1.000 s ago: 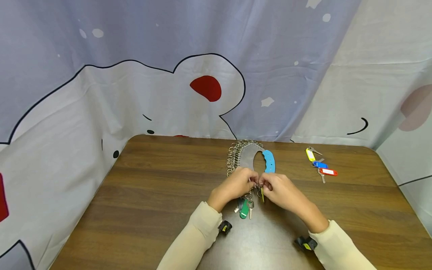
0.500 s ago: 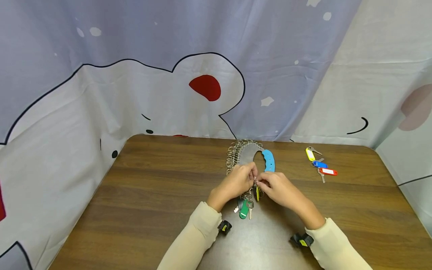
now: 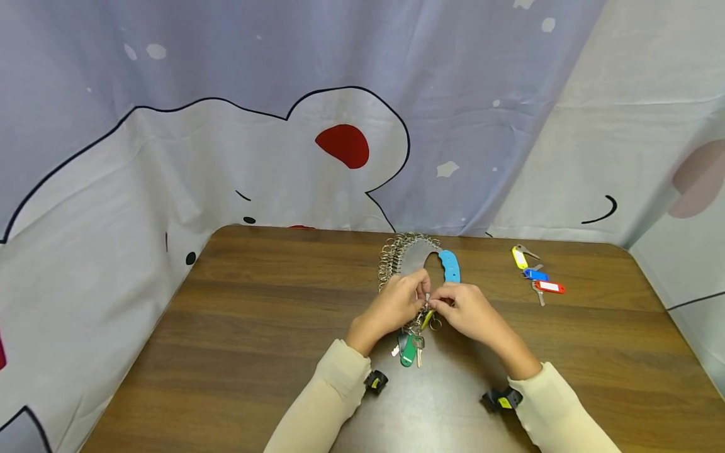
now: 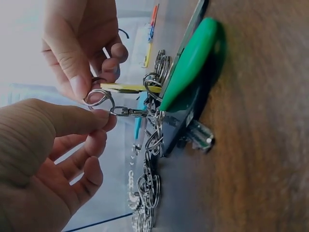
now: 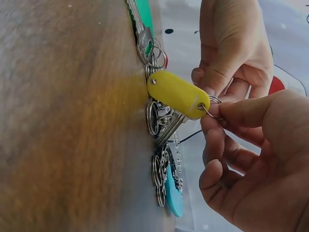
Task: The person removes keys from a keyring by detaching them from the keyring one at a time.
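Observation:
Fingertips to fingertips, my left hand [image 3: 392,303] and right hand [image 3: 466,311] meet over the near end of a curved metal key holder [image 3: 418,255] with a blue handle [image 3: 450,267]. In the left wrist view, my left thumb and finger pinch a split ring at a swivel clasp [image 4: 128,112]. My right thumb and finger pinch the split ring [image 5: 212,112] of a yellow key tag [image 5: 176,94]. A key [image 5: 170,129] shows below that tag. A green key tag [image 3: 408,350] and a key [image 3: 419,353] hang at the holder's near end.
Several metal rings [image 3: 389,261] line the holder's outer edge. At the right of the wooden table [image 3: 255,296] lie yellow [image 3: 520,258], blue [image 3: 535,275] and red [image 3: 549,287] key tags with keys. A printed curtain [image 3: 226,157] hangs behind the table.
Both hands have shifted slightly, the right one leftward toward the left hand. The yellow key tag has moved left with it and now hangs tilted. The green tag stays put.

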Demonstrator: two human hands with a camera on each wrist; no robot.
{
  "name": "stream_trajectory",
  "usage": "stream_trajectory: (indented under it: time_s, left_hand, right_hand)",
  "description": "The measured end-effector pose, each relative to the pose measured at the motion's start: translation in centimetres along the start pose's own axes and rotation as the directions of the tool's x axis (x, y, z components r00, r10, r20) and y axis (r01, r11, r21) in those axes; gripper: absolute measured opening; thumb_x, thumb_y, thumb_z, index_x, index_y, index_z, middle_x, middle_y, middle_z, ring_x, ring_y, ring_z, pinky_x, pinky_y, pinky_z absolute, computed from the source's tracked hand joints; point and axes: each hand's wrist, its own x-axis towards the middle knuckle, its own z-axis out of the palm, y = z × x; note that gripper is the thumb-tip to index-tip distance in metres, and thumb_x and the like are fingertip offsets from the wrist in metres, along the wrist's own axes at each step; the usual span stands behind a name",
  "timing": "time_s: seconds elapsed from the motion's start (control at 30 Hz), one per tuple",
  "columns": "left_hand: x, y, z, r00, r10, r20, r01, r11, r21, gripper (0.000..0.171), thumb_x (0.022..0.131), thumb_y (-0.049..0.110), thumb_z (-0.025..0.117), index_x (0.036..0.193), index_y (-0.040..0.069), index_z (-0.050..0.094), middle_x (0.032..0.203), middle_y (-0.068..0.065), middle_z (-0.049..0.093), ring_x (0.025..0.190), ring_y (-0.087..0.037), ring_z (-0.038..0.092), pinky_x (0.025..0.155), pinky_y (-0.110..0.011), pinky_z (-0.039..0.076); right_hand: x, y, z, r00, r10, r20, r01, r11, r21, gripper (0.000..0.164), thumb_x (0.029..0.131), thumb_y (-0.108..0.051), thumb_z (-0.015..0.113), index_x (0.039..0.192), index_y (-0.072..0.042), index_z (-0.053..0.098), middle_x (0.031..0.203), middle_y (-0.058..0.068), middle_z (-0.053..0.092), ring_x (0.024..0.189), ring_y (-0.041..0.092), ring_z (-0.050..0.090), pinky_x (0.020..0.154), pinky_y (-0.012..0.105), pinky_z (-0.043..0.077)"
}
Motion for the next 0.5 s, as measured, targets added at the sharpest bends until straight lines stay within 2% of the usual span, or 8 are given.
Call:
stream_trajectory:
  time_s: [0.17, 0.33, 0.5]
  left_hand:
    - [0.02, -0.10, 0.00, 1.000, -0.006, 0.012, 0.006, 1.000, -0.005, 0.024, 0.076, -0.009, 0.066, 0.088, 0.010, 0.058, 0.075, 0.000, 0.065, 0.065, -0.009, 0.055, 0.057, -0.018, 0.045]
    - [0.02, 0.01, 0.01, 1.000, 0.010, 0.000, -0.010, 1.000, 0.022, 0.026, 0.075, -0.010, 0.066, 0.086, 0.012, 0.057, 0.074, 0.000, 0.065, 0.065, -0.010, 0.055, 0.057, -0.020, 0.045]
    - [-0.05, 0.08, 0.05, 1.000, 0.014, -0.014, -0.013, 0.999, 0.034, 0.025, 0.076, -0.010, 0.065, 0.086, 0.012, 0.058, 0.074, 0.000, 0.065, 0.064, -0.010, 0.054, 0.056, -0.021, 0.045]
  right_hand:
    - [-0.07, 0.22, -0.12, 1.000, -0.002, 0.007, 0.002, 1.000, 0.023, 0.006, 0.086, -0.008, 0.070, 0.083, -0.011, 0.075, 0.074, -0.004, 0.063, 0.066, 0.010, 0.052, 0.059, 0.032, 0.047]
    - [0.00, 0.21, -0.18, 1.000, -0.002, 0.010, 0.002, 1.000, 0.022, 0.006, 0.086, -0.007, 0.070, 0.082, -0.009, 0.074, 0.069, -0.004, 0.058, 0.062, 0.010, 0.049, 0.056, 0.030, 0.045]
    - [0.12, 0.01, -0.24, 0.998, 0.055, 0.021, -0.056, 0.998, 0.040, 0.006, 0.087, -0.010, 0.069, 0.083, -0.011, 0.074, 0.072, -0.002, 0.062, 0.065, 0.012, 0.051, 0.059, 0.032, 0.046]
